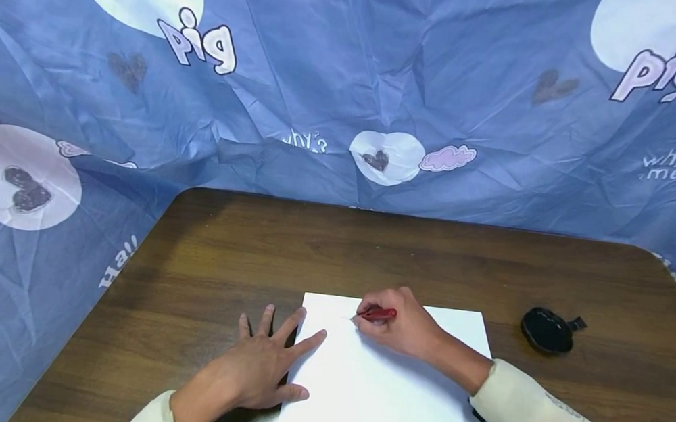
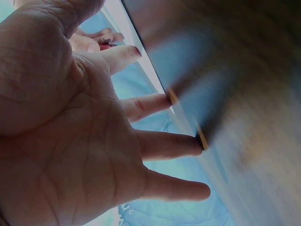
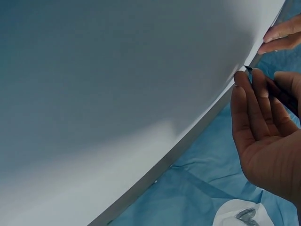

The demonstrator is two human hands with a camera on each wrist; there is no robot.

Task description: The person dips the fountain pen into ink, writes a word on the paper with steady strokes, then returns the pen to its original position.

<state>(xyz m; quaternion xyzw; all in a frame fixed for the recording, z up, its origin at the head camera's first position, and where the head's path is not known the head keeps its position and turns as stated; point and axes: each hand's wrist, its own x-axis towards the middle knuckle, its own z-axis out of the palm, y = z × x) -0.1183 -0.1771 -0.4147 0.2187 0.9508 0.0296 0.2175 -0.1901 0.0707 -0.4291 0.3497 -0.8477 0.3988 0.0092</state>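
Note:
A white sheet of paper [image 1: 382, 392] lies on the wooden table in the head view. Near its top edge my right hand [image 1: 397, 322] pinches a red pen [image 1: 379, 315], its tip at the paper beside a faint short line. The right wrist view shows the same pen [image 3: 282, 96], dark there, between thumb and fingers of the right hand [image 3: 268, 136]. My left hand [image 1: 265, 360] has its fingers spread, partly on the table and partly over the paper's left edge. In the left wrist view the palm of the left hand [image 2: 94, 136] shows, holding nothing.
A small black dish-like object [image 1: 546, 331] with a short tab sits on the table [image 1: 340, 252] right of the paper. A small black item [image 1: 477, 415] shows partly under the right sleeve. A blue printed cloth [image 1: 313, 86] hangs behind the table.

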